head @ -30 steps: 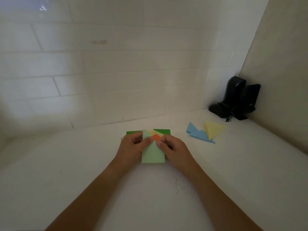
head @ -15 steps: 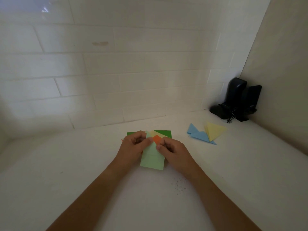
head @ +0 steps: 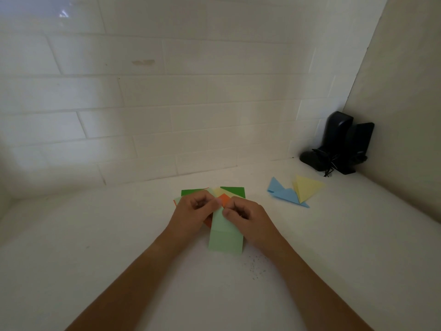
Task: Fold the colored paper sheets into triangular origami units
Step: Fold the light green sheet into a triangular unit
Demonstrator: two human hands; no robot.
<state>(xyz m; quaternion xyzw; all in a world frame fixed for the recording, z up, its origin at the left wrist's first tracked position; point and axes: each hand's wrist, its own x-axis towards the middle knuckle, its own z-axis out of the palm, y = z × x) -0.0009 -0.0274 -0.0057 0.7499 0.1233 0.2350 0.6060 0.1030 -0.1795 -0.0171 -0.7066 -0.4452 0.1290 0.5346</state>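
Note:
A light green paper sheet lies on the white counter, its near end towards me with a crease across it. My left hand pinches its far left corner and my right hand pinches its far right corner, thumbs almost meeting. Beneath and behind it lies a stack of sheets: dark green, pale yellow and orange. My hands hide most of the stack.
Folded blue units and a folded yellow triangle lie to the right. Two black speakers with a cable stand in the back right corner. A tiled wall runs behind, and dark specks dot the counter near me.
The light green sheet has slid towards me off the stack, both hands staying pinched on its far corners. More orange paper shows beside my left hand.

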